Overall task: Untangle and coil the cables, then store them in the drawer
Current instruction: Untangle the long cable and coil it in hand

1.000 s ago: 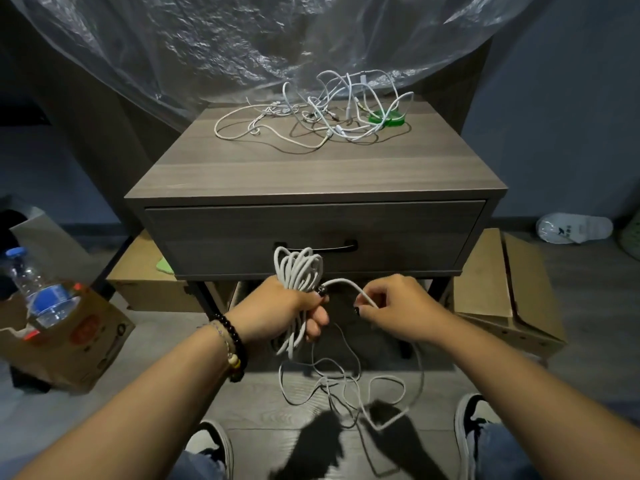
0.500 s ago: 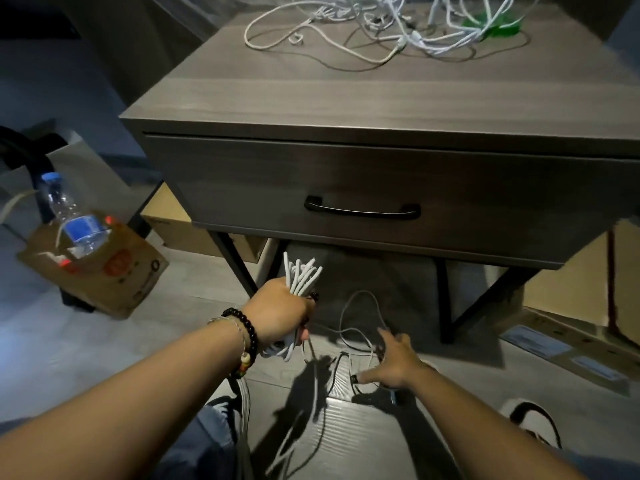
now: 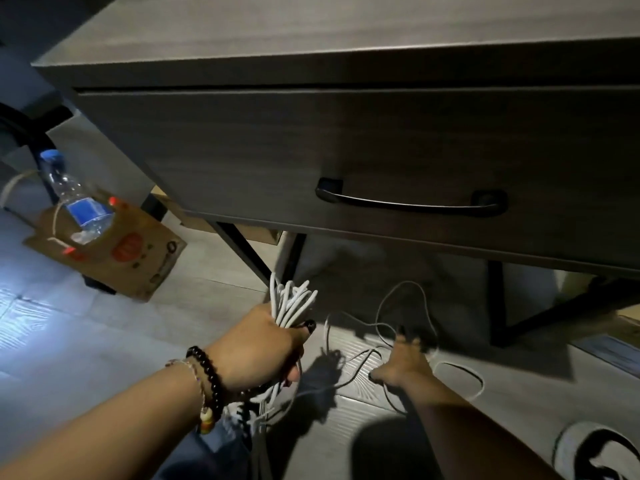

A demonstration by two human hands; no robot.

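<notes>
The left hand [image 3: 263,344] grips a bundle of white cable loops [image 3: 291,303]; the drawer [image 3: 311,150] is closed. The right hand [image 3: 401,365] reaches, fingers spread, to loose cable [image 3: 408,306] on the floor [image 3: 104,341].

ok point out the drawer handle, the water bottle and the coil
drawer handle [image 3: 412,202]: head view, middle of the black bar
water bottle [image 3: 74,199]: head view, blue label
coil [image 3: 291,303]: head view, white loops above the left hand

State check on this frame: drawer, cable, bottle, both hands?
drawer: closed, handle untouched
coiled cable: bunched in loops, gripped by left hand
loose cable: slack loops trailing on the floor
right hand: fingers spread, down at the loose cable
bottle: capped, tilted in paper bag
</notes>
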